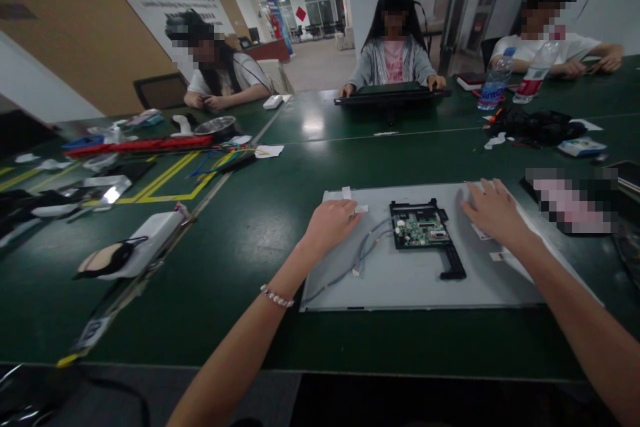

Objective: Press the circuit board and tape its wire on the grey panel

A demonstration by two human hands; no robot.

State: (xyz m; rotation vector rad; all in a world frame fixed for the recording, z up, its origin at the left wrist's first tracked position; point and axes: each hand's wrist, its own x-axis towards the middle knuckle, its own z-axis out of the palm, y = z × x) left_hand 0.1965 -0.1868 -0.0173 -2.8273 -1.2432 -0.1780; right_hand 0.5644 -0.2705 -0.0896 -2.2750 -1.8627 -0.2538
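A flat grey-white display panel (380, 290) lies on the green table in front of me. On its middle sits a black plastic bracket (453, 261) with a green circuit board (420, 229). Grey cables (364, 252) run from the board toward the panel's lower left. My left hand (333, 221) rests on the panel's upper left, fingers apart from the thumb, the tips beside a small white tape tab (361, 209). At the upper right, my right hand (494, 212) is spread over the panel with nothing visible in it. Its forearm partly hides the panel's right side.
Across the table, a person holds a dark screen (393, 97); two other people sit at the sides. Water bottles (495, 83) and black cables (535, 125) are at the right. A white device (150, 243), red strip (145, 145) and metal bowl (215, 125) lie left.
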